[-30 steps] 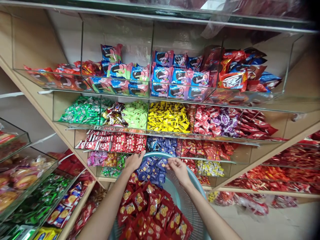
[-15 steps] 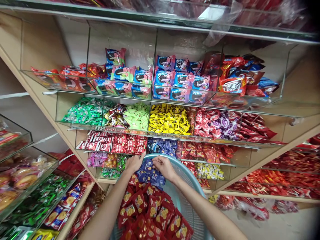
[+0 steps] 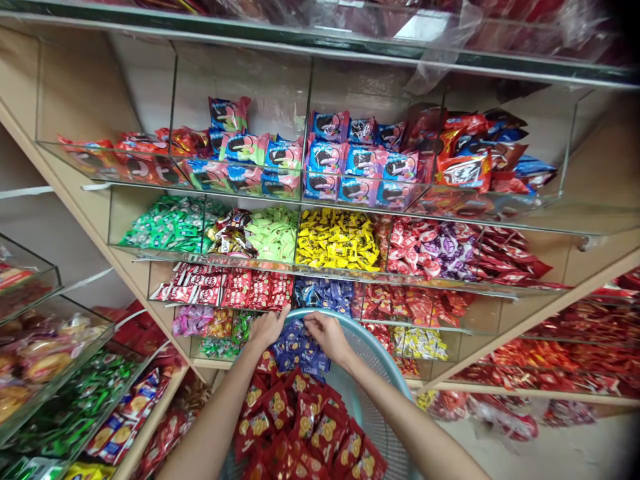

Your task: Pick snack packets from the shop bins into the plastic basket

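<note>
A light blue plastic basin [image 3: 385,357] with slotted sides stands before me, tilted toward the shelves. Inside, dark red packets with orange-slice pictures [image 3: 305,420] fill the near part, and small blue-purple packets [image 3: 300,350] lie at the far end. My left hand [image 3: 267,328] is closed over the basin's far left rim, with its thumb upward and the other fingers mostly hidden. Just inside the far rim, my right hand [image 3: 327,335] is curled above the blue-purple packets, fingertips together. Whether it pinches a packet is not visible.
Glass-fronted shelves rise ahead, with blue-purple packets [image 3: 330,293] in a bin just beyond the basin. Yellow candies [image 3: 337,240], green candies [image 3: 167,223] and cookie packs [image 3: 367,160] fill bins higher up. Another glass-fronted shelf [image 3: 65,393] stands close on the left.
Almost nothing differs. My right hand has shifted very slightly and the view has moved a little; the basin and its packets stay where they were.
</note>
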Available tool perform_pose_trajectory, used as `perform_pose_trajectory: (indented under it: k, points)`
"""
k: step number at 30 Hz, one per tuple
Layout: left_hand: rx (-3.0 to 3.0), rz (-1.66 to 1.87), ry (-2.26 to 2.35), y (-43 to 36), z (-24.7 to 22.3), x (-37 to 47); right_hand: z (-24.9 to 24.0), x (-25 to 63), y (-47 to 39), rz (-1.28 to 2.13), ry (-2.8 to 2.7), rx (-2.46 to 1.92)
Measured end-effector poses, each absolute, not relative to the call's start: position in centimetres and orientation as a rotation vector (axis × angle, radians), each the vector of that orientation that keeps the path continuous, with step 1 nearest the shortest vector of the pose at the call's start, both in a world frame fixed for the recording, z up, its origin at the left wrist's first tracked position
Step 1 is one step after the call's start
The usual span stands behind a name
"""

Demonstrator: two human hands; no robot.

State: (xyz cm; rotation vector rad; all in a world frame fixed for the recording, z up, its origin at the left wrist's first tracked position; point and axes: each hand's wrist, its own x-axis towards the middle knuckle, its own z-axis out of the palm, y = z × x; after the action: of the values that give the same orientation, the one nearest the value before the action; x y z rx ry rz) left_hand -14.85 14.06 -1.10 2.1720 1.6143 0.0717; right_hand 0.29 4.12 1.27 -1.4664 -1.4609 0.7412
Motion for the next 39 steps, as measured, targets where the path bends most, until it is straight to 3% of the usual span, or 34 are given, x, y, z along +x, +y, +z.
perform_pose_trajectory:
  k: [4,8,12,23,31,36,39]
  points:
    - [2.131,0.076,1.611,14.1,-1.4,-14.9,2.2,3.3,5.3,0.531,-1.435,-1.622]
    - [2.118,0.083,1.593,14.2,-1.7,-15.0,1.8,7.0,7.7,0.212,-1.407,-2.130]
    - [2.139,0.094,1.596,14.2,-1.7,-15.1,0.6,9.0,10.5,0.165,-1.425,-2.525]
    - [2.162,0.110,1.583,14.2,-1.6,-15.2,-0.2,8.7,11.4,0.165,-1.503,-2.602]
    - [2.182,0.079,1.615,14.2,-1.6,-15.0,0.8,9.1,7.4,0.167,-1.371,-2.287]
    - [2.197,0.074,1.603,14.2,-1.4,-15.0,1.5,8.0,4.3,0.806,-1.061,-1.558]
    - [2.195,0.082,1.598,14.1,-1.3,-15.1,2.1,7.0,3.4,1.080,-1.006,-1.340]
